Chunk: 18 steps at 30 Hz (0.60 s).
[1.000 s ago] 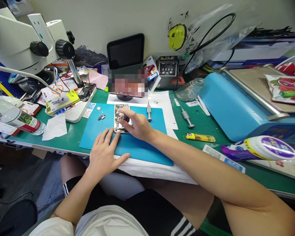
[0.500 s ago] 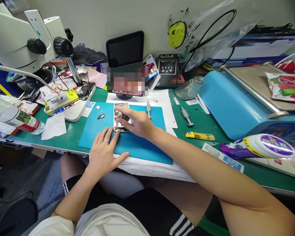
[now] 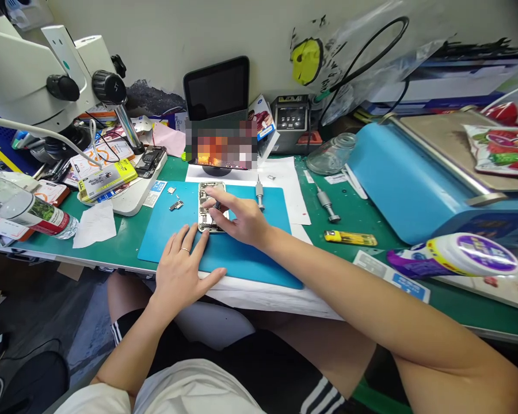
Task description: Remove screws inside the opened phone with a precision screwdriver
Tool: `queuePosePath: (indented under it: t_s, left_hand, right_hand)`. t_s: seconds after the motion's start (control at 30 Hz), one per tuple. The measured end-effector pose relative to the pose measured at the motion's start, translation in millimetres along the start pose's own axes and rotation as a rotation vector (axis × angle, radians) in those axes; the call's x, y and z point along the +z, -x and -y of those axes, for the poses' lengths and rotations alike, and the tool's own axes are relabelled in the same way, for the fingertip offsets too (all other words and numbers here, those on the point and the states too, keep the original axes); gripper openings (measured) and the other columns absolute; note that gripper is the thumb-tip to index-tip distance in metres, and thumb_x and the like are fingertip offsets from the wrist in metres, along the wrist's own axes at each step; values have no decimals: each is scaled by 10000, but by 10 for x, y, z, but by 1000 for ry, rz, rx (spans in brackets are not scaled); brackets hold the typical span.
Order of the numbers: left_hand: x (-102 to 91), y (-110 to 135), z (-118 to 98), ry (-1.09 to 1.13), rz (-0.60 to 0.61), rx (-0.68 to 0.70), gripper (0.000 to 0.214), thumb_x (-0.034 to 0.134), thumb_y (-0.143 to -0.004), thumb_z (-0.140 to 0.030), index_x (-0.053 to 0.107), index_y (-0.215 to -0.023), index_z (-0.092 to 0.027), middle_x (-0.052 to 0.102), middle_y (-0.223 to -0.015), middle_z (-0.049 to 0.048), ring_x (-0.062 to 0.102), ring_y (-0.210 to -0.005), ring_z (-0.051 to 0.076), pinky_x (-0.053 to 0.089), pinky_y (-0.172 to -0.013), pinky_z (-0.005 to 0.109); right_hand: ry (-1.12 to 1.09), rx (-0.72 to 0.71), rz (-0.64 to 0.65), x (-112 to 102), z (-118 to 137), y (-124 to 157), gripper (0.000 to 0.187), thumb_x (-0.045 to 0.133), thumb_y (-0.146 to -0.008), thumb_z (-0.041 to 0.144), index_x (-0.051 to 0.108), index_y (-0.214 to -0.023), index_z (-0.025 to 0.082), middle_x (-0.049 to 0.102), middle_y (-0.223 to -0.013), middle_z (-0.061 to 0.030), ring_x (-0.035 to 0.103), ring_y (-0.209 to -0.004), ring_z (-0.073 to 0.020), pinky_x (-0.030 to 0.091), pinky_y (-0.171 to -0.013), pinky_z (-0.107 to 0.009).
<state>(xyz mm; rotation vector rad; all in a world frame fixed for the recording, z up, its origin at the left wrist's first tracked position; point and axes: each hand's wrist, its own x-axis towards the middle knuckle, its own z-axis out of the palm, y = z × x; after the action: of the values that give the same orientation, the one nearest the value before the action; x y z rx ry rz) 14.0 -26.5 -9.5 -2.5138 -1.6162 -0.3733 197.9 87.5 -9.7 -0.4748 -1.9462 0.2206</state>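
Opened white-rimmed rectangular phone (image 3: 204, 216) is laid on a flat blue mat (image 3: 242, 259) on the green counter (image 3: 127, 233), its right side partly covered. Nearer, the left hand (image 3: 183, 261) is rested with fingers spread and nothing enclosed in its grip, the fingertips placed at the phone's lower edge. By the right hand (image 3: 244, 218), its grip narrowed between thumb and fingers, a small dark tool (image 3: 217, 204) is held over the phone; its tip is hidden. Farther off, a black-framed display (image 3: 220, 150) is obscured by coloured blocks, and a white microscope (image 3: 21, 75) is cut off at left.
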Motion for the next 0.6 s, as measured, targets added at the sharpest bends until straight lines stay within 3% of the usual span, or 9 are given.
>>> queuePosePath:
  t_s: [0.2,0.3,0.5,0.6]
  left_hand:
    - [-5,-4,-4,10,-3,-2,766,461,-949,-680,464,-1502,-150,427,-1580,131,374,-1465,353,360,-1181,527]
    - [1,-3,-4,18,-9,-2,763,470,-947,-674,460,-1505,-153,427,-1579,134,375,-1466,359,366,-1177,533]
    - [2,4,-5,13,-7,-5,761,473,-946,-672,462,-1505,-156,425,-1580,136,375,-1468,358,360,-1182,529]
    - [-2,4,-8,6,-5,-3,765,463,-949,-675,460,-1506,-151,419,-1585,133,374,-1468,357,359,-1183,528]
  right_hand:
    - [-34,-45,18,9,-23,1,576,567,-963,154,386,-1497,273,739,-1212,-86,750,-1052,-168,650,-863,-277]
    - [-31,-32,19,2,-43,-7,573,611,-949,176,409,-1475,281,742,-1193,-86,742,-1066,-178,650,-877,-306]
    - [-28,-24,32,-12,-46,-12,547,513,-966,137,391,-1484,264,725,-1210,-101,727,-1090,-181,647,-878,-324]
    - [-24,-30,32,-15,-54,-16,541,568,-958,168,411,-1467,265,729,-1196,-99,727,-1084,-188,647,-871,-328]
